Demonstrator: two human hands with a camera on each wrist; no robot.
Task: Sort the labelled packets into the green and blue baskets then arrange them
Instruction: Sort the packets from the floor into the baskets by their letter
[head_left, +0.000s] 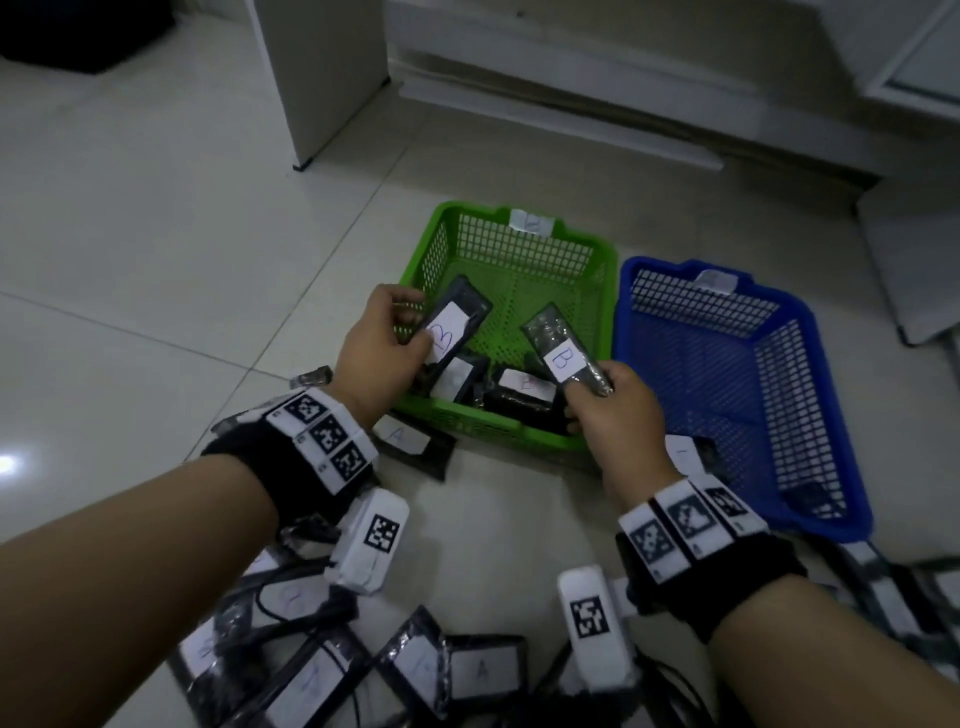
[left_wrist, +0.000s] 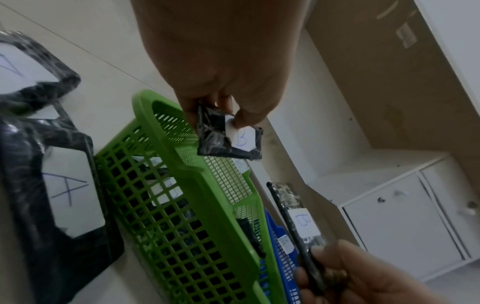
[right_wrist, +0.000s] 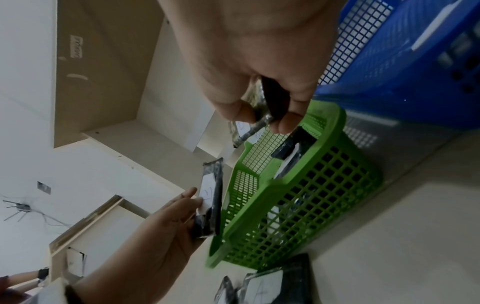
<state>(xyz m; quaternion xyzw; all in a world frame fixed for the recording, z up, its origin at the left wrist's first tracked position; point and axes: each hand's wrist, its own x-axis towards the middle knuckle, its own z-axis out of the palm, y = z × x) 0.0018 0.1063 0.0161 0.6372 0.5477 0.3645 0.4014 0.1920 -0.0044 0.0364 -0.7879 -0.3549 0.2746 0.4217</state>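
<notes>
Two B packets up over the green basket (head_left: 602, 260)!
Left hand (head_left: 382, 353) pinches one B packet (head_left: 454, 325) above the near-left rim; right hand (head_left: 615, 410) grips another (head_left: 563, 348) beside the blue basket (head_left: 810, 317) wall.

green basket (head_left: 519, 260): moulded plastic mesh, semi-gloss | blue basket (head_left: 748, 364): same plastic mesh | B packets (head_left: 457, 322): black crinkly glossy plastic film, matt white paper labels, pen ink | floor (head_left: 156, 234): glossy smooth pale tile | wrist bands (head_left: 291, 467): black cloth, matt | cabinet (left_wrist: 405, 226): smooth white laminate
</notes>
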